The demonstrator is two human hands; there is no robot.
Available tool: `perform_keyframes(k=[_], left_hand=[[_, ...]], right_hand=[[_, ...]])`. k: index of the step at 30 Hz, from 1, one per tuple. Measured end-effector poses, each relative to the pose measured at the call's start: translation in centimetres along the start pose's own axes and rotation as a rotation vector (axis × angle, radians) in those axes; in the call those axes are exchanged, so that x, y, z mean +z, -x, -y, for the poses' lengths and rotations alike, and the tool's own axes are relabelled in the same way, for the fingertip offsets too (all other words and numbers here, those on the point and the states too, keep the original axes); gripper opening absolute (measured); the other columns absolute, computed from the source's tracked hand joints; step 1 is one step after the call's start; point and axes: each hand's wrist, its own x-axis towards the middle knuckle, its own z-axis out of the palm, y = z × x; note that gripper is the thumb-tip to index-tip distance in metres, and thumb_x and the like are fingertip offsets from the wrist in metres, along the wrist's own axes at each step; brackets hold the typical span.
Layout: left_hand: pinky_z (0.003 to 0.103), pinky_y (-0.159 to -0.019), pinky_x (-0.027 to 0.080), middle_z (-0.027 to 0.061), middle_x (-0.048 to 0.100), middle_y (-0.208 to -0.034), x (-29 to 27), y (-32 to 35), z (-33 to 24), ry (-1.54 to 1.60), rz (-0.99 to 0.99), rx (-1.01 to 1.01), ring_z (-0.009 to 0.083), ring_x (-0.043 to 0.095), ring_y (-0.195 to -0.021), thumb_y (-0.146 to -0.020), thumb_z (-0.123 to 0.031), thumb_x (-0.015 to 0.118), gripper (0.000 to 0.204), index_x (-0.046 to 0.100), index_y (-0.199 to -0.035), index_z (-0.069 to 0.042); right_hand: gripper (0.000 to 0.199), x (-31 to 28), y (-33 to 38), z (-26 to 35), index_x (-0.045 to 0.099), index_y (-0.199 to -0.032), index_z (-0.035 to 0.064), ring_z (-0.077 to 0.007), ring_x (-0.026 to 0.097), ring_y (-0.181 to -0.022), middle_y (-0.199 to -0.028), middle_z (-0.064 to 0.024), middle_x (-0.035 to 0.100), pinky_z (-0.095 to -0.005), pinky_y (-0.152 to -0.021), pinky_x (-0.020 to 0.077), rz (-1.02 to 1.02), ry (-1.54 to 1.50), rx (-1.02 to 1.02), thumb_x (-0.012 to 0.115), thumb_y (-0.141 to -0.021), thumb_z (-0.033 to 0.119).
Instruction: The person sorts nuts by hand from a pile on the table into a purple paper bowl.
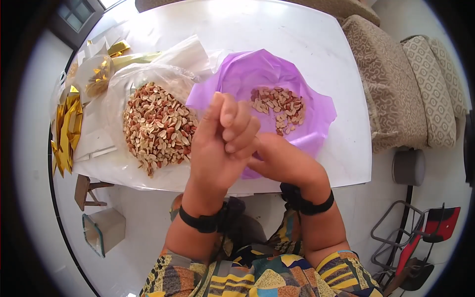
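Note:
My left hand [225, 131] is raised over the table's front part, its fingers curled in and its thumb pressed by the index finger. Whatever lies inside that curl, if anything, is hidden. Close against it is my right hand [279, 156], bent inward at the wrist, with its fingers hidden behind the left one. Left of the hands, a big heap of split peanuts [158, 123], some with red skins, fills an opened clear plastic bag [116, 96]. Beyond and right of the hands spreads a purple plastic bag [316, 109] with a smaller pile of peanut halves [279, 106] in it.
Gold foil packaging [68, 131] and a clear round container [96, 74] crowd the left side of the white table [297, 29]. A bin [106, 230] and a wooden stool [89, 190] stand on the floor at left. Right are a patterned sofa [391, 89] and a red folding chair [440, 222].

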Motion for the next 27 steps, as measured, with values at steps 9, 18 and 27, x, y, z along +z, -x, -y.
perform_keyframes(k=[9, 18, 27], left_hand=[[0.023, -0.048, 0.029, -0.0014, 0.041, -0.072, -1.0, -0.2, 2.2, 0.0, -0.372, -0.074, 0.0084, 0.034, -0.056, -0.109, -0.026, 0.042, 0.029, 0.05, -0.087, -0.01], [0.029, -0.071, 0.046, 0.0057, 0.053, -0.091, -1.8, -0.6, 4.9, 0.048, -0.464, -0.131, 0.0168, 0.051, -0.081, -0.106, -0.018, 0.047, 0.017, 0.053, -0.109, -0.003], [0.032, -0.078, 0.049, 0.0073, 0.057, -0.095, -5.0, -0.3, 5.5, -0.005, -0.67, -0.086, 0.0214, 0.055, -0.086, -0.1, -0.014, 0.051, 0.014, 0.055, -0.108, -0.003]], right_hand=[[0.017, -2.4, -0.3, -1.3, 0.069, -0.102, 0.0003, -0.037, 0.066, -0.093, -0.099, -0.0186, 0.068, -0.0416, -0.08, 0.0522, -0.325, 0.217, 0.105, 0.061, -0.087, -0.001], [0.014, -2.5, 0.3, -2.5, 0.064, -0.096, -0.001, -0.0362, 0.061, -0.086, -0.09, -0.018, 0.059, -0.0428, -0.073, 0.0497, -0.363, 0.55, 0.26, 0.063, -0.082, -0.001], [0.012, -2.5, 0.4, -4.4, 0.062, -0.092, -0.0022, -0.0384, 0.061, -0.086, -0.089, -0.0199, 0.061, -0.0454, -0.074, 0.0494, -0.362, 0.622, 0.263, 0.064, -0.08, -0.003]])
